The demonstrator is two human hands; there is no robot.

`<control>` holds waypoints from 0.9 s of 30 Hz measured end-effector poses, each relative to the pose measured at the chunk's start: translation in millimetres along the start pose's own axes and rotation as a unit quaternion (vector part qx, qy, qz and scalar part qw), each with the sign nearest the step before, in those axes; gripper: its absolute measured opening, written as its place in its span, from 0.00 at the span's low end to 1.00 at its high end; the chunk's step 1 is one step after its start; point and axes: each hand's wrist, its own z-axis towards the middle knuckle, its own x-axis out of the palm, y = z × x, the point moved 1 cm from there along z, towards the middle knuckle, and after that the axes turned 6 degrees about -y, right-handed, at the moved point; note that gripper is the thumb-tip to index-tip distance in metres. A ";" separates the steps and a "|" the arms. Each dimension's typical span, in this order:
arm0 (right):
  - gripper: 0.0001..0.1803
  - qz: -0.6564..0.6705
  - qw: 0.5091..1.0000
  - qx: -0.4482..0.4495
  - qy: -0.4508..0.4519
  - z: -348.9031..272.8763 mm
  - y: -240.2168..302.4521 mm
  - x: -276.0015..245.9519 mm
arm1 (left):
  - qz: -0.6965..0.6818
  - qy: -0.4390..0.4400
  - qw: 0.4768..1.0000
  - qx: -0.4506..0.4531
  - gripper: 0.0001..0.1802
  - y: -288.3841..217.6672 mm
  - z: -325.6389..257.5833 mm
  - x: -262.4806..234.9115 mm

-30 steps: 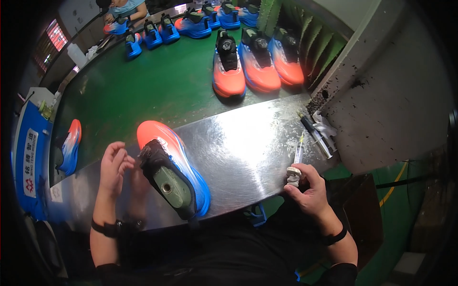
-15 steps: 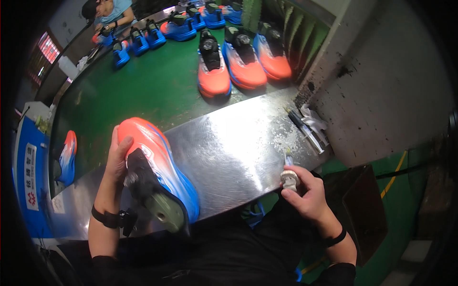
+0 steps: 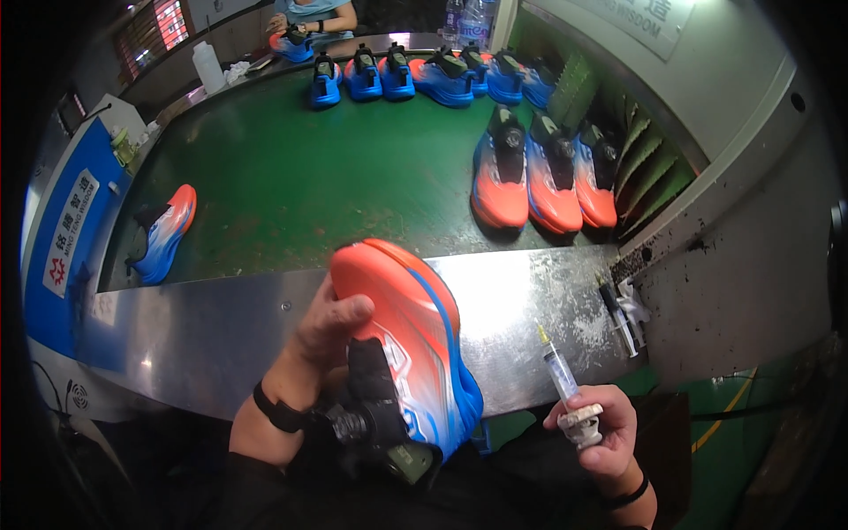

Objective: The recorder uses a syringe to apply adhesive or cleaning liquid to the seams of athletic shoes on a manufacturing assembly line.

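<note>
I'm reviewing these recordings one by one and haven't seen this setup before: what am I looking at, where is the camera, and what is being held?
There is no machine here: the camera sits on a person's head, looking down at their own hands. The left hand grips an orange-and-blue shoe over a metal worktop. The right hand holds a syringe, needle pointing up. More syringes lie at the worktop's right end. Beyond is a green conveyor belt carrying more shoes; another person works at its far end.
</note>
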 end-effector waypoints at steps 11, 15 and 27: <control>0.28 0.100 0.987 -0.086 0.091 44.2 32.2 73.0 | -0.053 0.050 0.997 0.008 0.37 5.8 -25.2 0.8; 0.30 0.128 0.969 -0.144 0.156 60.6 32.8 83.2 | 0.036 0.025 0.997 0.055 0.40 -5.2 -28.8 -2.7; 0.28 0.097 0.973 -0.097 0.187 69.7 42.4 100.9 | 0.078 0.119 0.982 0.123 0.39 -9.1 -30.2 -0.3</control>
